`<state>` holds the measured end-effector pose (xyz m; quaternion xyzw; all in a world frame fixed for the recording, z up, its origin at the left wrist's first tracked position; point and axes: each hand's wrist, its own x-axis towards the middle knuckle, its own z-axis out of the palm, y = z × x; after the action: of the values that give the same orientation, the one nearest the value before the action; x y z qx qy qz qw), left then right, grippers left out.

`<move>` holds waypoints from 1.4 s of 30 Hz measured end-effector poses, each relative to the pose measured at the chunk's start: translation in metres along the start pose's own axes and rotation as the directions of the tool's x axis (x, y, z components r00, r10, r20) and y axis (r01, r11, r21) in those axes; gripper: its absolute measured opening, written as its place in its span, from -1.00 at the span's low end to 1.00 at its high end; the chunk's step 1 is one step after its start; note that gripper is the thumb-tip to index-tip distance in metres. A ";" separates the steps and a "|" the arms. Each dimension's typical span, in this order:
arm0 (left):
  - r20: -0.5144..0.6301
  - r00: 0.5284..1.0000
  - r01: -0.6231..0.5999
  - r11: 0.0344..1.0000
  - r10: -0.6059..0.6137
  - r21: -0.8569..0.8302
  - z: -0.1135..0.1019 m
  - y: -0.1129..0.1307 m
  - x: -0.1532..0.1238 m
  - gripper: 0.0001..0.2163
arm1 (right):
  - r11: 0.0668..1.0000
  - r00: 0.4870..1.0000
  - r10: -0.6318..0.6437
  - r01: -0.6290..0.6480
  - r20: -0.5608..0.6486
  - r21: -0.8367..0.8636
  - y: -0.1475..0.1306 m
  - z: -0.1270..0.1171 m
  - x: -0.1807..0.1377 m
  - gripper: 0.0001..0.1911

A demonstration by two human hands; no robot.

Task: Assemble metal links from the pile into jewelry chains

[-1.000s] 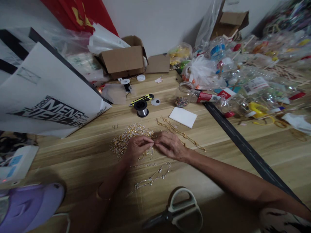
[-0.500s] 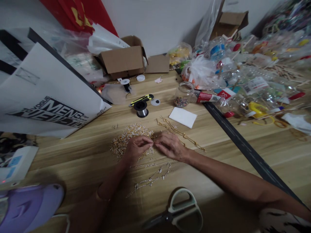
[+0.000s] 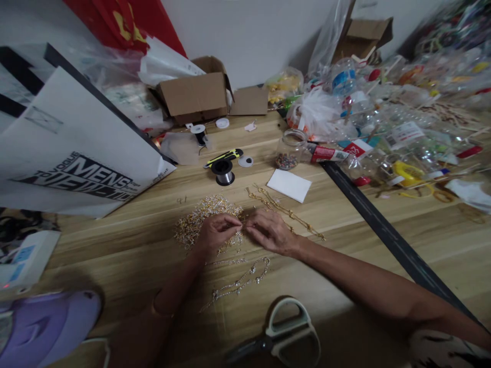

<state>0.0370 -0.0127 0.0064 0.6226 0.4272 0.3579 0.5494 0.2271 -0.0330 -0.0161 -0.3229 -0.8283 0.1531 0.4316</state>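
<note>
At the right edge of a pile of small gold and silver jewelry pieces (image 3: 195,220), my two hands meet fingertip to fingertip. My left hand (image 3: 219,232) pinches thumb against forefinger; whatever lies between them is too small to name. My right hand (image 3: 270,231) has its fingers curled and pinched close to the left fingertips, its hold also too tiny to make out. Gold chains (image 3: 291,214) lie just beyond and right of my right hand. Nearer to me, a silver chain (image 3: 245,281) rests in a loop on the wooden table (image 3: 337,286).
Large scissors (image 3: 289,332) lie at the near edge. Behind the pile stand a wire spool (image 3: 223,173), a yellow cutter knife (image 3: 226,157), a white paper (image 3: 289,185) and a jar of beads (image 3: 288,153). A paper bag (image 3: 76,148) is left; plastic bottles (image 3: 406,138) crowd the right.
Both hands stay in nearly the same place, fingertips together. The right fingertips have drawn very slightly away from the left ones.
</note>
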 end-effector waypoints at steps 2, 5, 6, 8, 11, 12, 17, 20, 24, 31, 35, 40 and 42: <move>-0.002 1.000 -0.004 1.000 0.004 0.006 0.000 0.000 0.000 -0.95 | 1.000 1.000 0.000 0.000 0.000 0.000 0.000 0.000 0.000 -0.94; -0.002 1.000 -0.005 1.000 0.005 0.013 -0.001 -0.001 0.000 -0.95 | 1.000 1.000 0.001 -0.001 0.006 -0.007 -0.001 -0.001 0.001 -0.94; -0.005 1.000 -0.004 1.000 0.004 0.013 -0.001 -0.002 0.000 -0.95 | 1.000 1.000 0.001 -0.001 0.006 -0.009 -0.001 -0.001 0.001 -0.95; -0.012 1.000 -0.001 1.000 0.001 0.014 -0.001 -0.002 0.000 -0.94 | 1.000 1.000 -0.003 0.003 0.002 -0.008 0.000 0.000 0.000 -0.95; -0.019 1.000 0.002 1.000 -0.002 0.011 0.000 -0.001 0.000 -0.94 | 1.000 1.000 -0.010 0.010 -0.001 0.002 0.000 0.000 0.000 -0.95; -0.021 1.000 0.004 1.000 -0.003 0.009 0.000 0.000 0.000 -0.94 | 1.000 1.000 -0.008 0.008 -0.003 0.002 0.000 0.000 0.000 -0.95; -0.014 1.000 0.004 1.000 -0.004 0.000 0.001 0.001 0.000 -0.94 | 1.000 1.000 0.004 -0.004 0.011 -0.005 -0.001 0.000 0.000 -0.93; -0.012 1.000 -0.002 1.000 0.002 -0.004 0.001 0.000 0.000 -0.94 | 1.000 1.000 0.006 -0.006 0.016 -0.004 -0.001 -0.001 0.001 -0.93; -0.008 1.000 -0.003 1.000 0.003 0.000 0.001 -0.001 0.000 -0.94 | 1.000 1.000 0.000 0.000 0.005 -0.003 -0.002 -0.001 0.002 -0.94; -0.008 1.000 -0.017 1.000 0.017 0.006 0.001 -0.003 0.000 -0.94 | 1.000 1.000 0.003 -0.003 0.019 0.000 -0.002 -0.001 0.002 -0.94; -0.005 1.000 -0.028 1.000 0.028 0.012 0.001 -0.004 0.000 -0.93 | 1.000 1.000 -0.005 0.004 0.020 0.006 -0.001 0.000 0.001 -0.94; -0.001 0.999 -0.048 0.999 0.048 0.015 0.002 -0.006 0.000 -0.94 | 1.000 1.000 -0.021 0.021 0.018 0.004 0.000 0.000 0.001 -0.92; -0.005 0.999 -0.036 0.999 0.036 0.013 0.002 -0.006 -0.001 -0.92 | 1.000 1.000 -0.023 0.023 0.014 -0.004 0.000 0.000 0.001 -0.91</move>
<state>0.0376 -0.0136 0.0007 0.6330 0.4196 0.3663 0.5377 0.2261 -0.0323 -0.0154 -0.3130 -0.8353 0.1486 0.4269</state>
